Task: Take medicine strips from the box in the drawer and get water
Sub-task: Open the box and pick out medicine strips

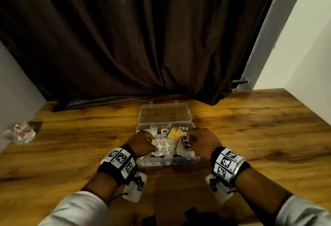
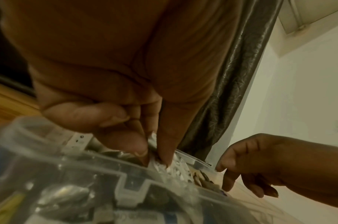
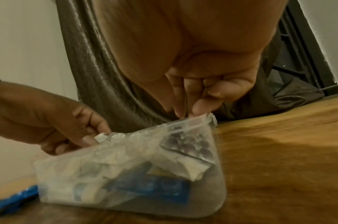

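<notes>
A clear plastic box (image 1: 179,162) lies on the wooden table (image 1: 259,136), its lid (image 1: 164,114) laid back and several medicine strips inside. My left hand (image 1: 143,142) reaches in at the left and pinches a silver blister strip (image 1: 163,147) between thumb and fingers (image 2: 164,151). The foil strip (image 2: 153,141) shows in that pinch, just above the box's rim (image 2: 126,178). My right hand (image 1: 202,139) is at the box's right end. Its thumb and forefinger tips (image 3: 178,112) meet over a dark-pilled strip (image 3: 187,145); whether they hold it is unclear.
A dark curtain (image 1: 143,46) hangs onto the table right behind the box. Crumpled foil packets (image 1: 19,132) lie at the far left edge. A blue packet (image 3: 11,201) lies on the table left of the box. A white wall (image 1: 295,37) bounds the right side.
</notes>
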